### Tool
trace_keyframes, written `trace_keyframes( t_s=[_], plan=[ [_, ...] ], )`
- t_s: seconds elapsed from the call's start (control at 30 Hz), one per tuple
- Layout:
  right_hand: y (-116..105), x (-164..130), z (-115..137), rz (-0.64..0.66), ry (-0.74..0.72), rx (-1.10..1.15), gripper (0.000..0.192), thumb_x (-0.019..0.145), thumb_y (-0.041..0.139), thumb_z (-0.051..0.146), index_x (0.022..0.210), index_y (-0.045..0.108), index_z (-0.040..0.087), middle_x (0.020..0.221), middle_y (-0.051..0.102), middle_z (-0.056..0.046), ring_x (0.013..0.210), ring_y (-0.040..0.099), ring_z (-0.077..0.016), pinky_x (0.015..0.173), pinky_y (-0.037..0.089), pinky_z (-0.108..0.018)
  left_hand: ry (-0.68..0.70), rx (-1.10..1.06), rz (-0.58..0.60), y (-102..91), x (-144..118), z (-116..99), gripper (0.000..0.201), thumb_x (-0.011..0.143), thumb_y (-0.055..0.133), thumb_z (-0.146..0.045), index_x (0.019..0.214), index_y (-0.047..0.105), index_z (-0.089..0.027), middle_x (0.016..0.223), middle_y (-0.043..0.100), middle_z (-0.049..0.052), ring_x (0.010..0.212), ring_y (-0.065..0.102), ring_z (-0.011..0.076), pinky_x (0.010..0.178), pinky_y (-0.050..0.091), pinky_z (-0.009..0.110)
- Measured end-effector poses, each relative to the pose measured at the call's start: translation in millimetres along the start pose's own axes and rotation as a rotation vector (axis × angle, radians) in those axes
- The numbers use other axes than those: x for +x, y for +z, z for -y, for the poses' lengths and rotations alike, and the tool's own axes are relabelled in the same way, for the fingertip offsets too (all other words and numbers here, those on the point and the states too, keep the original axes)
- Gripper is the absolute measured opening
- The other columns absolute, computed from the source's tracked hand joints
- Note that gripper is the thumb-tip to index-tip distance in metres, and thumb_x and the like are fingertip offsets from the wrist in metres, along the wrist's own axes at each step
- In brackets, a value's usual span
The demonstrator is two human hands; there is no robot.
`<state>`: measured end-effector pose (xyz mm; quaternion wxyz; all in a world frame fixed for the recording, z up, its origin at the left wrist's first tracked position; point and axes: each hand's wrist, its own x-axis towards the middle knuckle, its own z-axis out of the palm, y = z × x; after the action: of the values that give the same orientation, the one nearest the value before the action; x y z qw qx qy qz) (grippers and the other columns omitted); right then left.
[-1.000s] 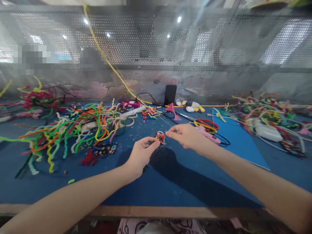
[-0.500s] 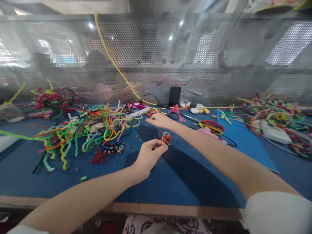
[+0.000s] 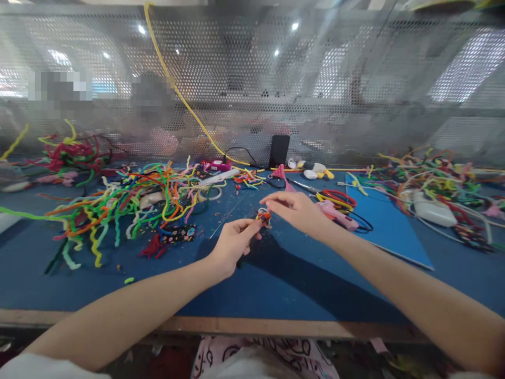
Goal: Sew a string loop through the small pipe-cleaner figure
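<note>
From the head view, the left hand (image 3: 232, 246) pinches a small orange-and-red pipe-cleaner piece (image 3: 263, 216) between thumb and forefinger, lifted just above the blue mat (image 3: 276, 284) near the middle of the bench. The right hand (image 3: 298, 209) comes in from three o'clock, its fingertips closed on the same piece from the other side, so both hands grip it between them.

The piece looks feather-light and fuzzy, with a thin wire core, I'd judge; it should bend easily and keep whatever shape it is given. Pinching it by the outer loops seems the safest hold, since squeezing the middle would likely flatten it. It is too small to make out its exact form.

At ten o'clock from the hands lies a big tangle of cleaners (image 3: 130, 205) in green, orange and yellow. At two o'clock, just beside the right wrist, sits a pink glue gun (image 3: 337, 213) with red and yellow rings (image 3: 335, 199) behind it. At twelve o'clock a black phone (image 3: 278, 151) leans against the mesh screen (image 3: 252, 84), and a yellow cable (image 3: 177, 100) runs down the screen. More cleaners (image 3: 437, 179) are heaped at three o'clock.
</note>
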<state>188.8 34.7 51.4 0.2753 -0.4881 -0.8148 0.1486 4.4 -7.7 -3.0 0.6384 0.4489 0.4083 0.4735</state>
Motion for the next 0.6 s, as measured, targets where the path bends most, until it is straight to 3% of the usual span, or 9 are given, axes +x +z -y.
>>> trace_keyframes(
  t_s=[0.07, 0.13, 0.33, 0.47, 0.6],
  plan=[
    [3, -23, -3, 0.054, 0.013, 0.309, 0.036, 0.091, 0.064, 0.044, 0.111, 0.078, 0.018, 0.101, 0.079, -0.008, 0.088, 0.072, -0.0208, 0.079, 0.057, -0.033, 0.014, 0.04, 0.026, 0.4, -1, 2, 0.041, 0.076, 0.078, -0.052, 0.086, 0.074, -0.013, 0.064, 0.06, -0.002, 0.045, 0.035, 0.0033, 0.042, 0.025, 0.02],
    [9, -39, -8, 0.062, 0.011, 0.432, 0.029, 0.086, 0.071, 0.041, 0.104, 0.081, 0.02, 0.097, 0.078, -0.006, 0.088, 0.071, -0.0202, 0.081, 0.056, -0.033, 0.023, 0.096, 0.059, 0.9, -3, 4, 0.039, 0.079, 0.076, -0.052, 0.087, 0.075, -0.013, 0.064, 0.061, -0.001, 0.044, 0.037, 0.0036, 0.043, 0.025, 0.02],
    [20, -54, -16, -0.095, -0.027, 0.553, 0.012, 0.08, 0.08, 0.033, 0.087, 0.083, 0.024, 0.088, 0.076, -0.005, 0.079, 0.069, -0.0172, 0.073, 0.053, -0.03, 0.045, 0.284, 0.114, 4.5, -10, 3, 0.036, 0.086, 0.07, -0.049, 0.085, 0.075, -0.013, 0.064, 0.064, 0.0, 0.043, 0.04, 0.0047, 0.043, 0.025, 0.021],
    [18, -60, -16, -0.063, -0.107, 0.565, 0.01, 0.087, 0.075, 0.031, 0.083, 0.08, 0.024, 0.086, 0.073, -0.003, 0.079, 0.066, -0.0153, 0.079, 0.052, -0.03, 0.039, 0.292, 0.182, 7.2, -13, 2, 0.037, 0.087, 0.07, -0.05, 0.088, 0.075, -0.013, 0.065, 0.063, 0.0, 0.044, 0.039, 0.0046, 0.044, 0.025, 0.021],
    [17, -61, -17, -0.103, -0.012, 0.808, 0.018, 0.089, 0.072, 0.037, 0.08, 0.07, 0.022, 0.098, 0.073, -0.006, 0.093, 0.067, -0.0171, 0.091, 0.053, -0.034, 0.018, 0.267, 0.22, 7.7, -14, 5, 0.039, 0.092, 0.062, -0.052, 0.09, 0.072, -0.014, 0.062, 0.058, -0.003, 0.043, 0.037, 0.0046, 0.044, 0.025, 0.021]
  ],
)
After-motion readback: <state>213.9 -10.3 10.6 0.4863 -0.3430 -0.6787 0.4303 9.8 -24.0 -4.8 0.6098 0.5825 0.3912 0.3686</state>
